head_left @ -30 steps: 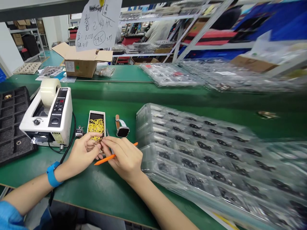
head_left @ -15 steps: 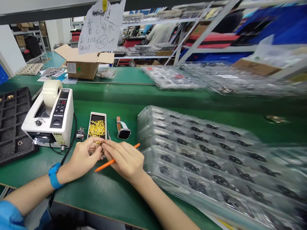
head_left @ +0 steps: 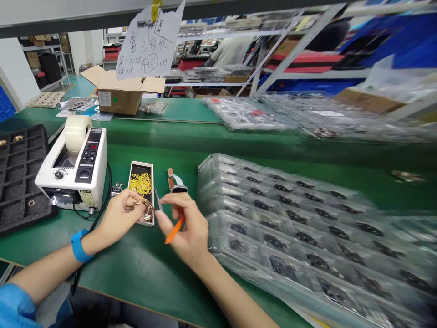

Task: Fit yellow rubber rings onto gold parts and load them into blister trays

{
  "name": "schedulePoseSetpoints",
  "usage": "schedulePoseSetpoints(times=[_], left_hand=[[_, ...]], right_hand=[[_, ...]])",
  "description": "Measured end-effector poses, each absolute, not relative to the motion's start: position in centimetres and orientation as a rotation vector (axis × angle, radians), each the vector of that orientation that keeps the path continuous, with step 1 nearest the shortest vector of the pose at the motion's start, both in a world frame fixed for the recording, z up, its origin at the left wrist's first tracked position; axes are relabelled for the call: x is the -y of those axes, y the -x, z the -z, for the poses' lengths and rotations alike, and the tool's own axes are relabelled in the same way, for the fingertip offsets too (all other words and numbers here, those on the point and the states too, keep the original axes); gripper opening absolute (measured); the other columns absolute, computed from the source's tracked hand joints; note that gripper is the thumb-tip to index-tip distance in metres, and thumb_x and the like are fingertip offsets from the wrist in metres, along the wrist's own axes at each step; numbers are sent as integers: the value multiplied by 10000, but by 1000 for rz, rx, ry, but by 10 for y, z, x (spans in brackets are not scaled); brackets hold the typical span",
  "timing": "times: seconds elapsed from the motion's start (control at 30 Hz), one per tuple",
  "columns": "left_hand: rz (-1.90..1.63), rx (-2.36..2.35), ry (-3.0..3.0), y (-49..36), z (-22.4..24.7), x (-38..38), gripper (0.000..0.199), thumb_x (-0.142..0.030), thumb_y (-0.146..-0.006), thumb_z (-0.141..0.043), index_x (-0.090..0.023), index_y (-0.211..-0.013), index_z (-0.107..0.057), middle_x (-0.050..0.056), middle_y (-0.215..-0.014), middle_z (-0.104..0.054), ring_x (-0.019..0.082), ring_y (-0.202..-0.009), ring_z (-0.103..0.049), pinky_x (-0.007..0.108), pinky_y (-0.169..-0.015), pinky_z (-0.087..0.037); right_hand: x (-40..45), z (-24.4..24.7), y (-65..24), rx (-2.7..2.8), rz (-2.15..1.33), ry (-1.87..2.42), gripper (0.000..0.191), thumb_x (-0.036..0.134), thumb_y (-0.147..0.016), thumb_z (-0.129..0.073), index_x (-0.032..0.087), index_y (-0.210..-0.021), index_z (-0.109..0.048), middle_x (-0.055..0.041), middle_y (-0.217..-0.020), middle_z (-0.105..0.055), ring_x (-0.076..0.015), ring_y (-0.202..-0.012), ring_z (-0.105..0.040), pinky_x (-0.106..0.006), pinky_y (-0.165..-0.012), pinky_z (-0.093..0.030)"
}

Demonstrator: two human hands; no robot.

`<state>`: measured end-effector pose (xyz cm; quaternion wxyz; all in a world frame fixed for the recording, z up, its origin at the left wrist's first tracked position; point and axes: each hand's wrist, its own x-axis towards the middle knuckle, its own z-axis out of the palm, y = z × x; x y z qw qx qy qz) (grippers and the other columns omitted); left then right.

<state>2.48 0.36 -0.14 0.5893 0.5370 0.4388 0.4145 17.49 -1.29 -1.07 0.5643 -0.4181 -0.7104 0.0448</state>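
Observation:
My left hand (head_left: 124, 214) is closed around a rose-gold metal piece (head_left: 148, 210) with a rounded frame, held over the near end of a small white box (head_left: 152, 182). Yellow rings (head_left: 140, 183) lie heaped inside that box. An orange pointed stick (head_left: 175, 231) is tucked in my right hand (head_left: 189, 228), whose thumb and forefinger are apart. Just beyond those fingertips is a thin metal tool like tweezers (head_left: 158, 199), beside the box. A smartwatch (head_left: 179, 188) with a pale strap lies behind my right hand, which partly covers it.
A white tape dispenser (head_left: 73, 171) stands at left, with a small counter (head_left: 116, 188) beside its cable. Farther left lies a black compartment tray (head_left: 20, 177). Stacked clear plastic trays (head_left: 290, 218) with dark parts fill the right. A carton (head_left: 119, 100) and a hanging paper (head_left: 150, 43) are behind.
My right hand has come away from the metal piece and moved right, its fingers parting and the orange stick turning in it. My left hand keeps the piece, now more visible.

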Motion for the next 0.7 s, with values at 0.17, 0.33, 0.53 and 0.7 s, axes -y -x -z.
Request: schedulePoseSetpoints(times=[0.17, 0.33, 0.53, 0.7], left_hand=[[-923, -978, -1130, -22, -6, -11, 145, -208, -638, -686, -139, -687, -568, -33, -614, -602, 68, -559, -527, 182, -555, -390], [-904, -924, -1084, -20, -9, -10, 136, -210, -611, -699, -134, -669, -601, -33, -628, -591, 81, -579, -558, 204, -593, -438], [-879, -960, -1165, -22, -5, -10, 122, -193, -623, -646, -151, -669, -541, -65, -529, -521, 72, -425, -494, 194, -437, -371], [-933, -1005, -1236, -21, -5, -13, 118, -212, -642, -646, -140, -640, -552, -61, -525, -480, 57, -452, -415, 194, -438, -324]], right_hand=[[11, 0, -182, 1671, -720, 1092, 138, 278, -903, -453, 211, -848, -560, 3, -694, -563, -118, -553, -498, -236, -501, -399], [11, -5, -183, 1805, -853, 1067, 142, 278, -890, -460, 200, -818, -555, 19, -651, -509, -99, -501, -400, -234, -481, -337], [12, 4, -174, 1818, -828, 1093, 221, 291, -914, -371, 214, -718, -437, 22, -638, -471, -111, -544, -406, -238, -522, -336], [9, 12, -171, 1760, -945, 1185, 353, 407, -936, -324, 220, -637, -340, 35, -593, -386, -117, -550, -373, -246, -530, -334]])
